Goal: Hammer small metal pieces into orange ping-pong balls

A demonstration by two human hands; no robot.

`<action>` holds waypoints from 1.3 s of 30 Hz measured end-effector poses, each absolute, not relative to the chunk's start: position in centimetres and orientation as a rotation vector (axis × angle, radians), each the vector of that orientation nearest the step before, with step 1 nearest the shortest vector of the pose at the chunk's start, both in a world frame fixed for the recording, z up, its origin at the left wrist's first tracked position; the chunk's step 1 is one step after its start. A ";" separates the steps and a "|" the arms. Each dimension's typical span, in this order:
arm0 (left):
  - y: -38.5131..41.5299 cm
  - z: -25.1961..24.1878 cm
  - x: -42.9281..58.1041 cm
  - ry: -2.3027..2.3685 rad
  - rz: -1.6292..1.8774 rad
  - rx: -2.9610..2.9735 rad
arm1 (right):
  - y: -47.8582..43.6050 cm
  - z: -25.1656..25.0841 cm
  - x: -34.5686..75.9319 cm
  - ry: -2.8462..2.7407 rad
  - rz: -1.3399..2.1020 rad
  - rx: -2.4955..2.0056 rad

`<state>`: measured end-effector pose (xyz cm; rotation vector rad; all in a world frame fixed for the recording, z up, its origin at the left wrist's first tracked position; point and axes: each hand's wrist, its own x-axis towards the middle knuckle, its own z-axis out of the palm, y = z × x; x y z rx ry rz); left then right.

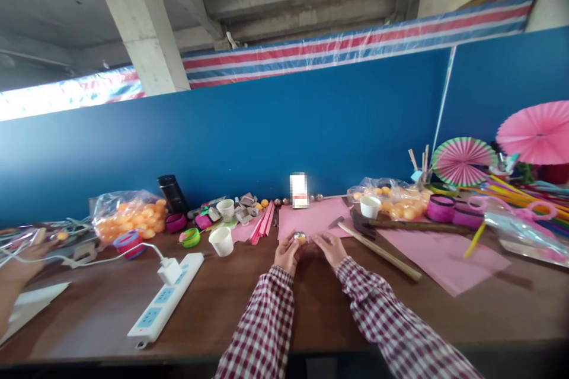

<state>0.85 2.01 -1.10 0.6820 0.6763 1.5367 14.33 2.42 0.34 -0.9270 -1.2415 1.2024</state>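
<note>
My left hand (287,256) is closed around a small shiny ball (300,238), silvery on top and yellowish below. It is held just above the table, in front of a pink paper sheet (315,219). Close by on the right is my right hand (331,250), its fingers bent and pinched together toward the ball; anything between them is too small to make out. A hammer (382,251) with a wooden handle lies just right of that hand. Several shiny balls (319,197) sit in a row behind the pink sheet.
A white power strip (166,302) with a plugged-in cable lies left. Paper cups (221,241) and bags of orange balls (133,219) stand along the back. Another pink sheet (444,254), a tape roll (441,207) and pink scissors (533,211) are right. Another person's hand (22,266) is far left.
</note>
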 end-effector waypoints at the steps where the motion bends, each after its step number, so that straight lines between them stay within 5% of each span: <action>1: 2.0 -1.1 0.9 0.684 1.542 0.685 | 2.4 0.3 14.3 -1.236 1.211 -0.919; 39: 1.3 -0.6 1.1 0.762 1.516 0.907 | 2.7 0.1 13.8 -1.339 1.307 -0.761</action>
